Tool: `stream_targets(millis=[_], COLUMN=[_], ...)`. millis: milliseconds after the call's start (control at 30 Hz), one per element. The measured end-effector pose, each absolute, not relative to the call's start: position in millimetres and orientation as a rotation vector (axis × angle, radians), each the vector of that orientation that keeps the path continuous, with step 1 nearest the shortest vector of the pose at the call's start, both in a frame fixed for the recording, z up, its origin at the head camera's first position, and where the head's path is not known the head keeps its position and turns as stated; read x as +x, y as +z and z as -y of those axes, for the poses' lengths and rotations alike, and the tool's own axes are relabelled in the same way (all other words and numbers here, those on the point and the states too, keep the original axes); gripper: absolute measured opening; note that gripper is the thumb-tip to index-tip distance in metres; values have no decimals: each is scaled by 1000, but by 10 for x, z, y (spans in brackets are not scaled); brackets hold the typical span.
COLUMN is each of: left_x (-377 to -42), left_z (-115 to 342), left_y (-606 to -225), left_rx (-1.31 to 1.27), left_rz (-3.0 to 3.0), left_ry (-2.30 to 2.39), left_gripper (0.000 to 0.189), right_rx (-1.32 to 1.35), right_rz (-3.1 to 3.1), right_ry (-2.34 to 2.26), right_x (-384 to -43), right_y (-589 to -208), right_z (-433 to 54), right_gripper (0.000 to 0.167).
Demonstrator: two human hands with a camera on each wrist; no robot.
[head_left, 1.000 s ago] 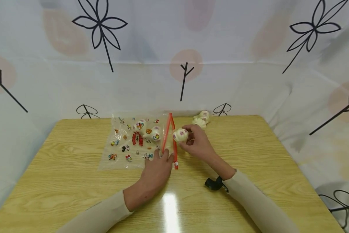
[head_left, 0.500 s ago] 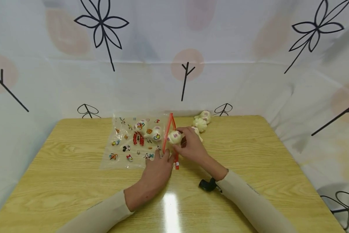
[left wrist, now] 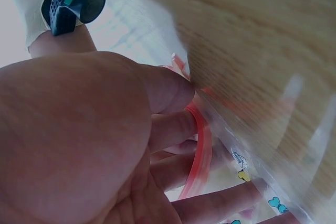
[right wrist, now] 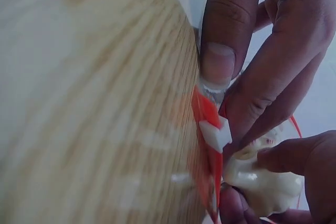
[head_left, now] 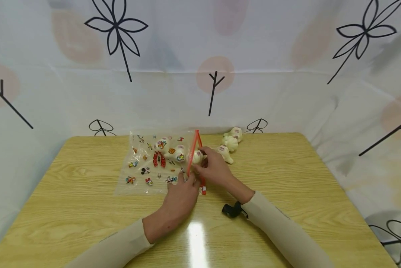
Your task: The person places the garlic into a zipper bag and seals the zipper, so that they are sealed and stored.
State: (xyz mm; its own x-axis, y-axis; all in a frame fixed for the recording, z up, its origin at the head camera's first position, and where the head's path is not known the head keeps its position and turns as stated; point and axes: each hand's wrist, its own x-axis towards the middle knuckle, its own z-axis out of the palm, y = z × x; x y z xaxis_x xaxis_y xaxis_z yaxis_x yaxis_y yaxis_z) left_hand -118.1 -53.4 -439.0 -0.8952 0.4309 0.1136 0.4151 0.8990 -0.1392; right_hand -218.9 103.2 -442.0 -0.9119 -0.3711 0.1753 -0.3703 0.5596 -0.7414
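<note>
A clear zip bag point(head_left: 138, 188) with cartoon prints and a red zip edge lies on the table, its mouth facing right. Two pale garlic bulbs point(head_left: 161, 143) show through its plastic. My left hand point(head_left: 181, 195) rests with extended fingers on the bag's near corner by the mouth; in the left wrist view the fingers cross the red zip point(left wrist: 198, 169). My right hand point(head_left: 217, 169) pinches a garlic bulb point(head_left: 197, 157) at the bag's mouth, partly behind the red edge. The right wrist view shows this bulb point(right wrist: 268, 184) between thumb and fingers, near the white zip slider point(right wrist: 215, 135).
Right of the bag, several more garlic bulbs point(head_left: 224, 153) lie in a row toward the back of the wooden table point(head_left: 280, 178). A printed cloth point(head_left: 166, 96) hangs behind the table. A black wrist camera point(head_left: 232, 210) sits under my right wrist.
My right hand has moved left with the garlic bulb, from beside the red edge into the bag's mouth. A loose bulb behind it has come into view. The left hand stays in place.
</note>
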Motion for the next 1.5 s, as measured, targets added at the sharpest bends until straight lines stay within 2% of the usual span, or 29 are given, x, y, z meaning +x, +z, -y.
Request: stream_targets(millis=[267, 800, 1100, 1500], left_x=[-1188, -1185, -1191, -1172], left_z=[521, 533, 533, 519], left_y=[-4377, -4388, -4394, -4373], left_rx=[-660, -650, -654, -650], left_rz=[2913, 2904, 2910, 2875], left_ry=[157, 174, 145, 149], left_gripper=[36, 32, 31, 27], right_rx=[-603, -661, -618, -548], right_rz=[-2744, -2784, -2668, -2733], right_ry=[-1390, -1379, -1543, -1542], right_x=[-2212, -2329, -2387, -2480], right_y=[-4419, -4479, -4489, -4503], right_z=[-976, -887, -823, -711], right_gripper=[55, 52, 46, 32])
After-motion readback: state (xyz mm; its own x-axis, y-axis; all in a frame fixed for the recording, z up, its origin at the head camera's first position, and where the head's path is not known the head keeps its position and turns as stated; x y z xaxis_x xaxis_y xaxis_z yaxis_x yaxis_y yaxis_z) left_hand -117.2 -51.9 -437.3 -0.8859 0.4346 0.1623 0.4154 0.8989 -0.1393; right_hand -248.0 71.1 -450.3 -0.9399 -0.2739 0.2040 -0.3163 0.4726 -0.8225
